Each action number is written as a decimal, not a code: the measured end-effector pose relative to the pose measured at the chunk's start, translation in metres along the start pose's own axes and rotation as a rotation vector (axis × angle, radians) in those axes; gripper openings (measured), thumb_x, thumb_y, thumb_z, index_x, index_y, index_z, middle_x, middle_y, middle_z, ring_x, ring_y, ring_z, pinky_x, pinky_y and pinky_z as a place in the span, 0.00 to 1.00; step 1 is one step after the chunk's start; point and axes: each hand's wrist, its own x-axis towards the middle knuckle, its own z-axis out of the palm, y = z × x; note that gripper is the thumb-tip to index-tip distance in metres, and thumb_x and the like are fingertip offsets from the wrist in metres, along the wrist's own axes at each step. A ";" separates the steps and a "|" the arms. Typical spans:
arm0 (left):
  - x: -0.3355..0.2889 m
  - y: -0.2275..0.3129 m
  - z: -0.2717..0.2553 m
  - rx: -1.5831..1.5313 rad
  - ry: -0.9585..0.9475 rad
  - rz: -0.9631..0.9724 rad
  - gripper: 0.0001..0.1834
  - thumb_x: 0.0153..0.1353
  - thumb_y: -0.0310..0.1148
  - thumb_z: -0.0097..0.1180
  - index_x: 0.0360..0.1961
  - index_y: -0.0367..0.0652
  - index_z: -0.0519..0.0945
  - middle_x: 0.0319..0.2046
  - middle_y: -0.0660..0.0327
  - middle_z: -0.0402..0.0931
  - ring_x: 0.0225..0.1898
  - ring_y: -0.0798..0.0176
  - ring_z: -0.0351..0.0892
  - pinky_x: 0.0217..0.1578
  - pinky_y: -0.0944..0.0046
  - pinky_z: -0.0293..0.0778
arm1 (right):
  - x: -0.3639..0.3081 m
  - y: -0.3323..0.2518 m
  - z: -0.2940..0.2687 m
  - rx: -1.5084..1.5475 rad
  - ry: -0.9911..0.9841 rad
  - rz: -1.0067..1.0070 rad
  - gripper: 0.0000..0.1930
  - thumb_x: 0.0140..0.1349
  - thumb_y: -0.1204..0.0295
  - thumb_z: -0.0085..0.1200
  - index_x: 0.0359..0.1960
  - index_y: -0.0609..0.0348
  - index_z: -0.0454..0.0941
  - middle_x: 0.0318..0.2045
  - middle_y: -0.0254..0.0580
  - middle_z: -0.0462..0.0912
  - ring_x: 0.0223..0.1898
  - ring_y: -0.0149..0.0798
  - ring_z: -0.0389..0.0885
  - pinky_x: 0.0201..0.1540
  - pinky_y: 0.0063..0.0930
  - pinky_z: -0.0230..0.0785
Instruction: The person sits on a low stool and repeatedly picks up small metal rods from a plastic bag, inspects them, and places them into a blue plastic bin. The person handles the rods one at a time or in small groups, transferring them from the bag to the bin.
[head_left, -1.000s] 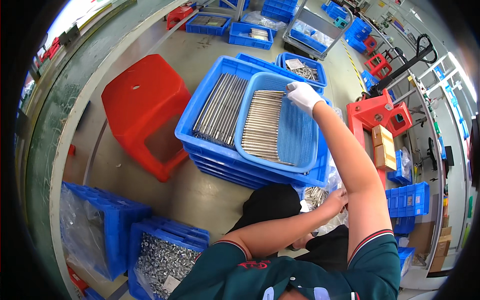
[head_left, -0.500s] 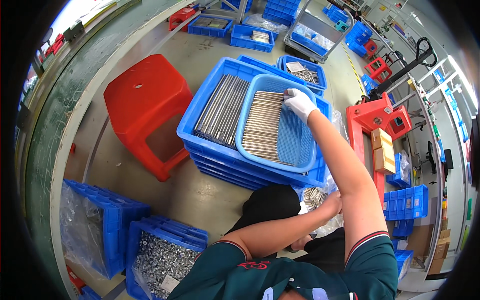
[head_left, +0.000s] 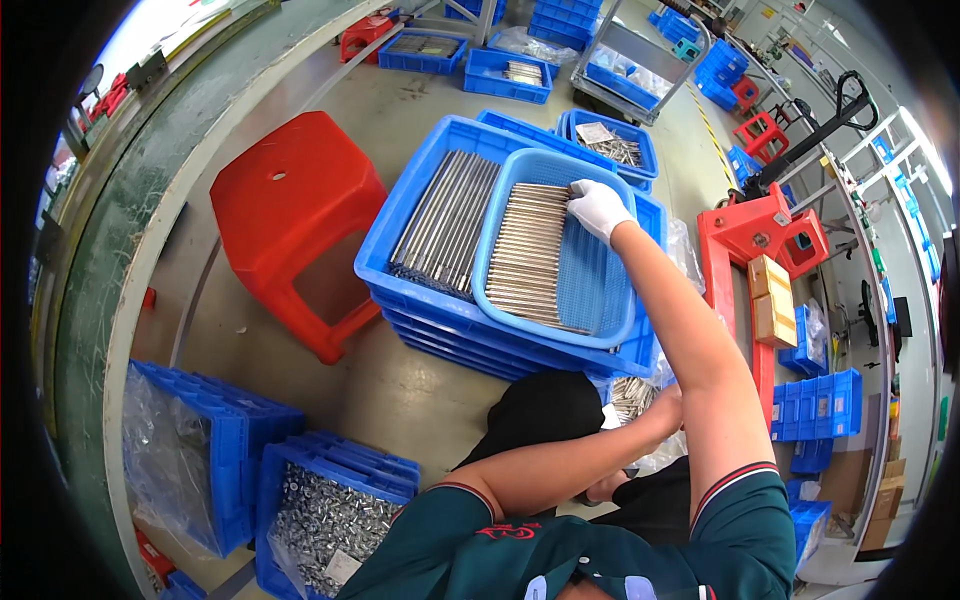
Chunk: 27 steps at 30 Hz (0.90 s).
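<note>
My right hand [head_left: 599, 209], in a white glove, reaches into the light blue mesh basket [head_left: 604, 318]. Its curled fingertips close on the end of a metal rod [head_left: 545, 188] at the far end of a row. Several more silvery rods [head_left: 527, 250] lie side by side in the basket's left part. My left hand [head_left: 668, 407] is bare and low, behind my right arm, which hides its fingers. Near it a pile of short metal pins [head_left: 630, 396] shows in part. Under the basket stands a blue crate [head_left: 375, 250] holding darker long rods [head_left: 447, 215].
A red stool [head_left: 290, 190] stands left of the crate stack. Lower left are a crate of small metal parts [head_left: 325, 515] and a blue crate [head_left: 225, 450] with plastic film. A red pallet jack [head_left: 745, 235] stands right, a trolley [head_left: 640, 70] farther back.
The whole view has shifted very slightly. My right hand stays at the ends of the rods, and my left hand keeps its place.
</note>
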 end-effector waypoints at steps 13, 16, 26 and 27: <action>-0.004 0.007 -0.002 0.054 -0.052 -0.076 0.25 0.65 0.42 0.43 0.57 0.34 0.67 0.51 0.54 0.70 0.52 0.63 0.68 0.49 0.61 0.65 | -0.006 -0.012 -0.001 -0.126 0.001 -0.076 0.13 0.52 0.71 0.48 0.38 0.62 0.79 0.41 0.54 0.79 0.46 0.52 0.77 0.50 0.38 0.68; 0.000 0.002 -0.006 0.053 -0.081 -0.056 0.28 0.65 0.43 0.43 0.60 0.35 0.63 0.57 0.53 0.66 0.58 0.62 0.64 0.54 0.60 0.62 | -0.017 -0.029 0.000 -0.274 0.077 -0.145 0.12 0.53 0.68 0.51 0.35 0.61 0.78 0.40 0.51 0.79 0.44 0.51 0.77 0.48 0.40 0.69; 0.000 0.000 -0.008 0.053 -0.156 -0.012 0.30 0.59 0.41 0.55 0.59 0.38 0.65 0.57 0.57 0.66 0.59 0.62 0.63 0.55 0.61 0.63 | -0.011 -0.045 0.011 -0.440 -0.003 -0.241 0.15 0.60 0.64 0.48 0.35 0.62 0.81 0.36 0.51 0.82 0.42 0.49 0.80 0.46 0.40 0.73; 0.002 -0.005 -0.010 0.044 -0.160 -0.014 0.30 0.58 0.41 0.55 0.59 0.38 0.65 0.57 0.57 0.65 0.59 0.62 0.63 0.55 0.61 0.63 | -0.010 -0.045 0.014 -0.443 -0.001 -0.242 0.15 0.60 0.64 0.47 0.35 0.62 0.81 0.36 0.52 0.82 0.41 0.49 0.80 0.45 0.40 0.73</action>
